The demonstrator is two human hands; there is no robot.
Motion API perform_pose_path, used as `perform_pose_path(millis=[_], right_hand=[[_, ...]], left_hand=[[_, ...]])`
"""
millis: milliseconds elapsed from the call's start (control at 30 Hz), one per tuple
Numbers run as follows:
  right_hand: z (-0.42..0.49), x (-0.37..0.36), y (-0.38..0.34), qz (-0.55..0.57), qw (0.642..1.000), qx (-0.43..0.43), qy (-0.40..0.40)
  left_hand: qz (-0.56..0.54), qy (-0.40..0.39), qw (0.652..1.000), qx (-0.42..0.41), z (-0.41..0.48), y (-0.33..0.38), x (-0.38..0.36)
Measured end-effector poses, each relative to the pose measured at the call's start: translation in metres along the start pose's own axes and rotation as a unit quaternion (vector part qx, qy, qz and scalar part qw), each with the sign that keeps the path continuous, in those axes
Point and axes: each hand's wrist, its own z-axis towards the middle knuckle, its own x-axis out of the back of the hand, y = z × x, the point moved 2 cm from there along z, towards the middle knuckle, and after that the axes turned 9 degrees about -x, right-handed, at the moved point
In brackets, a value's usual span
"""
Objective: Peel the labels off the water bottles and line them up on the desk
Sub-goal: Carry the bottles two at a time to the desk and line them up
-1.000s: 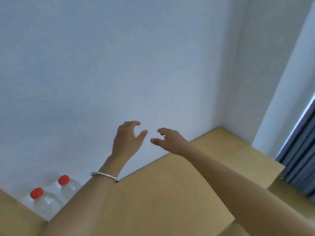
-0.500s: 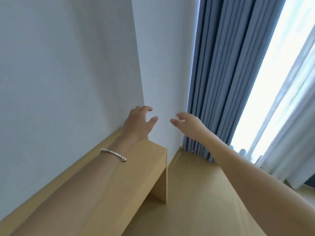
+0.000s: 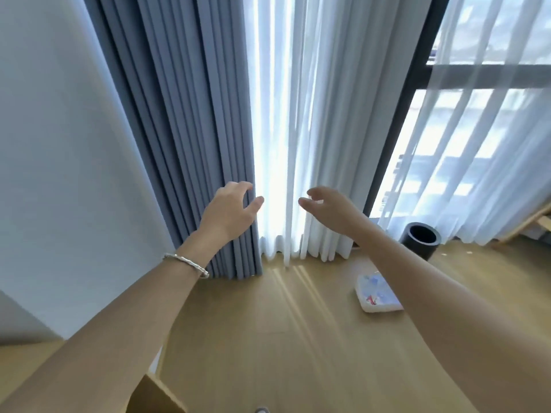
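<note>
A light wooden floor [image 3: 268, 338] fills the lower part of the view, streaked with sunlight near the window. A flat white plastic pack [image 3: 376, 296] with blue and red print lies on it, partly hidden behind a forearm. Further back, a black cylindrical bin [image 3: 420, 239] stands upright on the boards, just before the sheer white curtain [image 3: 313, 239], whose hem reaches the floor. A corner of the light wooden desk [image 3: 149, 394] shows at the lower left.

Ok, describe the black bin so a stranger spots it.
Find the dark-framed window on the right. At its foot, on the floor by the sheer curtain, stands the black bin: round, dark and open-topped, unlike the flat white packet nearby.
</note>
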Motion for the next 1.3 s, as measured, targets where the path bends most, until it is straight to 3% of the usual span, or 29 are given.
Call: perform_pose_path(millis=[333, 567, 800, 1067, 1300], right_hand=[[0.114, 0.046, 0.012, -0.046, 0.996, -0.04, 0.058], [0.119, 0.129, 0.124, 0.004, 0.976, -0.169, 0.136], [0.132, 0.198, 0.247, 0.003, 0.96, -0.228, 0.161], [0.159, 0.295, 0.38, 0.03, 0.961, -0.244, 0.125], [0.195, 0.315, 0.446, 0.019, 0.967, -0.248, 0.064]], left_hand=[[-0.093, -0.041, 0.994, -0.037, 0.178, -0.012, -0.058], [-0.129, -0.135, 0.97, -0.158, 0.241, 0.104, -0.167], [-0.114, -0.188, 0.95, -0.22, 0.269, 0.209, -0.273], [-0.093, -0.198, 0.96, -0.174, 0.31, 0.3, -0.375], [-0.081, -0.226, 0.964, -0.114, 0.327, 0.328, -0.436]])
